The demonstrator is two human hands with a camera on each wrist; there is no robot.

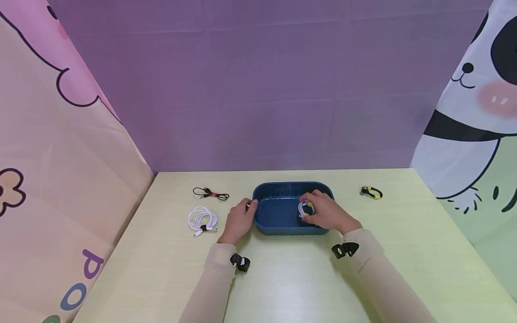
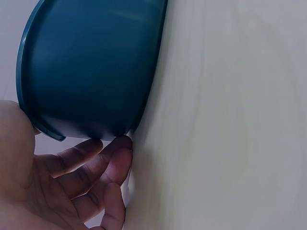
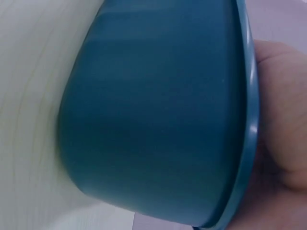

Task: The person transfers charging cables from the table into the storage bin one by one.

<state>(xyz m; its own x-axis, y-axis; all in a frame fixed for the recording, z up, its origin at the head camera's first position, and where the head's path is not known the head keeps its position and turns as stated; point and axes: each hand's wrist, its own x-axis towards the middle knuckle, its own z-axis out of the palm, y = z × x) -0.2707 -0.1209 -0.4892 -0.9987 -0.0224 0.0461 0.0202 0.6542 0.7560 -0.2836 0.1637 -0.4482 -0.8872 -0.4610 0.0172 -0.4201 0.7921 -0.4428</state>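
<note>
A dark blue rectangular plastic tub (image 1: 278, 231) stands on the table. My left hand (image 1: 239, 220) holds its left end, thumb at the rim and fingertips against the outer wall, as the left wrist view shows beside the tub wall (image 2: 91, 67). My right hand (image 1: 329, 213) reaches over the tub's right end and pinches a coiled white cable (image 1: 304, 209) with yellow on it, inside the tub. In the right wrist view the tub's outside (image 3: 153, 110) hides the cable and the fingertips; only part of the right hand (image 3: 283, 120) shows behind the rim.
Left of the tub lie a black cable (image 1: 211, 193) with a red tie and, nearer, a coiled white cable (image 1: 203, 220) with a black tie. A short black and yellow cable (image 1: 371, 193) lies to the right. A purple cloth (image 1: 258, 89) hangs behind the table (image 1: 282, 287).
</note>
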